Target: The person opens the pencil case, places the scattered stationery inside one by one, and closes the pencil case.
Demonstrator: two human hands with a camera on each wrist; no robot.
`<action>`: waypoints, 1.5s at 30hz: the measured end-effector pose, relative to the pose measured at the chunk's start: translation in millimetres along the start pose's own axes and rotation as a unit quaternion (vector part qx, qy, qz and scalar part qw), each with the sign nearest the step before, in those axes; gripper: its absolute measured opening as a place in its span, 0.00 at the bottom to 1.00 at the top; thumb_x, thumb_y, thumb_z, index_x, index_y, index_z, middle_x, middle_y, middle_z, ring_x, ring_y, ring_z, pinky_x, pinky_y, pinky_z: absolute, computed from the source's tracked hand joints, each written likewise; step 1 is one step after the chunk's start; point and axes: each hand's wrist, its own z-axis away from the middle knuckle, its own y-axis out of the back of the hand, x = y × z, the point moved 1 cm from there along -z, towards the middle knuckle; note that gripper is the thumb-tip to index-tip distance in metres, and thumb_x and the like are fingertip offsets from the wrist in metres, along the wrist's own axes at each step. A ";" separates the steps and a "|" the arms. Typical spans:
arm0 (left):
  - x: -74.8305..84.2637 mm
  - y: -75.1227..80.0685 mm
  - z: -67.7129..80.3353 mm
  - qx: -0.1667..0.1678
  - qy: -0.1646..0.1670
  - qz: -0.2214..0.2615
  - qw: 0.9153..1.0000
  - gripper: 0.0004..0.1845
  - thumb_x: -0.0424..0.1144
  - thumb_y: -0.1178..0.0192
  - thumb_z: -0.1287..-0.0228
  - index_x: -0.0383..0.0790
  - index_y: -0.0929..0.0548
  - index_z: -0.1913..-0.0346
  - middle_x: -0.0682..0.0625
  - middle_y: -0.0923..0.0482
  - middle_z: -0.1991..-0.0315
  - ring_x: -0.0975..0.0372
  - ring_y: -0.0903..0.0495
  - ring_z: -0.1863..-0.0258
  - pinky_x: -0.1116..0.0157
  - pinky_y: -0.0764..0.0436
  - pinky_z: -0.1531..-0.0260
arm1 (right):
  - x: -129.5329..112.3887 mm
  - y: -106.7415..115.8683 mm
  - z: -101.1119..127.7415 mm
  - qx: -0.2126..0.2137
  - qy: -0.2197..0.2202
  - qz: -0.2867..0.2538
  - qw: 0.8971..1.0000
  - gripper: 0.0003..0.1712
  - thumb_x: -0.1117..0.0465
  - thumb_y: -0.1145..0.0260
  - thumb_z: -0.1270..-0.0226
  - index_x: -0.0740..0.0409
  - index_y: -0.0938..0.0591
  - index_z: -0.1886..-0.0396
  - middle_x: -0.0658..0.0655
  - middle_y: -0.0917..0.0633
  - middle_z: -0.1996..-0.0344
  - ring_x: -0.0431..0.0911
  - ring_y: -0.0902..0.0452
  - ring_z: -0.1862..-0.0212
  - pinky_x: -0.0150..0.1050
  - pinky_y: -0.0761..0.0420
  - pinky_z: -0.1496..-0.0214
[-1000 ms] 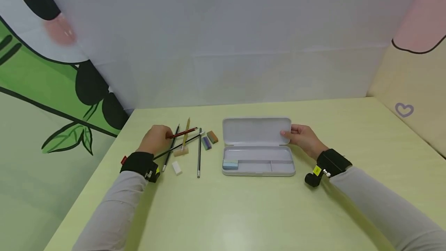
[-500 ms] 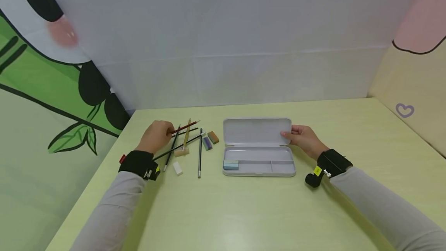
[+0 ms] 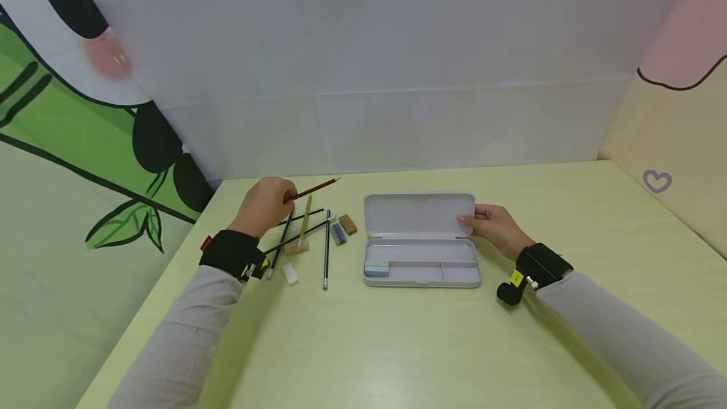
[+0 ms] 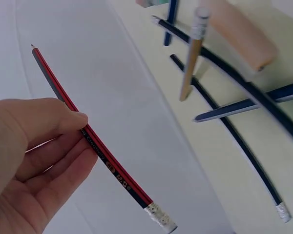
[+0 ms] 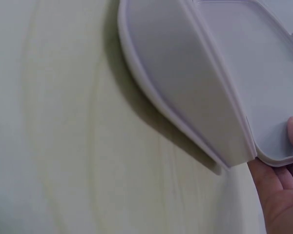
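Observation:
My left hand (image 3: 265, 206) pinches a red and black pencil (image 3: 317, 187) and holds it above the others. In the left wrist view the pencil (image 4: 107, 158) has its sharpened tip at the upper left and a white eraser end at the lower right. Below it lie several dark pencils (image 3: 326, 257) and a yellowish pencil (image 3: 305, 216), crossing one another. My right hand (image 3: 496, 228) grips the right edge of the raised lid (image 3: 417, 213) of a pale pencil case (image 3: 420, 275), thumb on the inside. A light blue eraser (image 3: 376, 268) lies in the case's left front compartment.
Around the pencils lie a white eraser (image 3: 290, 274), a tan eraser (image 3: 296, 247), a purple and green eraser (image 3: 337, 233) and an orange-brown eraser (image 3: 348, 224). A white sheet (image 3: 397, 81) hangs behind the table (image 3: 375, 346).
My left hand has lifted the red and black pencil up and away from the pile, slightly to the right. The right hand and the pencil case have stayed in place.

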 end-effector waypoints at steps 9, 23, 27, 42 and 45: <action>16.8 19.2 -7.3 0.016 -0.024 -0.002 1.000 0.08 0.25 0.43 0.40 0.32 0.14 0.62 0.39 0.16 0.68 0.53 0.21 0.71 0.57 0.23 0.68 | -2.5 1.1 -2.6 0.000 -0.006 0.008 1.000 0.32 0.59 0.41 0.29 0.74 0.35 0.32 0.74 0.32 0.34 0.25 0.23 0.59 0.24 0.20 0.52; 51.6 33.0 -19.9 0.015 -0.048 -0.009 0.999 0.08 0.26 0.44 0.39 0.33 0.14 0.62 0.40 0.16 0.67 0.53 0.21 0.68 0.59 0.24 0.67 | -4.1 -1.2 -0.1 0.008 -0.007 0.009 1.000 0.32 0.59 0.40 0.29 0.74 0.34 0.33 0.73 0.30 0.35 0.26 0.22 0.59 0.25 0.20 0.52; 62.8 35.2 -25.1 0.021 -0.058 -0.013 0.998 0.07 0.27 0.43 0.39 0.34 0.14 0.63 0.42 0.16 0.68 0.54 0.22 0.69 0.60 0.24 0.69 | -2.7 -1.0 -0.6 0.012 -0.012 0.008 1.000 0.32 0.58 0.40 0.30 0.74 0.34 0.33 0.72 0.29 0.36 0.26 0.22 0.60 0.25 0.20 0.52; 100.5 36.4 -33.1 0.010 -0.089 -0.002 0.996 0.07 0.28 0.42 0.39 0.35 0.14 0.64 0.44 0.16 0.68 0.56 0.21 0.68 0.60 0.22 0.67 | -2.9 -1.7 2.6 0.012 -0.014 0.008 1.000 0.32 0.58 0.39 0.30 0.75 0.33 0.34 0.66 0.22 0.41 0.27 0.22 0.60 0.25 0.20 0.53; 107.5 36.0 -36.3 0.004 -0.097 0.005 0.995 0.07 0.27 0.43 0.39 0.35 0.14 0.64 0.44 0.16 0.68 0.56 0.22 0.69 0.61 0.22 0.66 | -4.8 -1.3 2.5 0.013 -0.014 0.013 1.000 0.32 0.58 0.40 0.30 0.74 0.33 0.34 0.71 0.26 0.37 0.26 0.22 0.60 0.25 0.20 0.52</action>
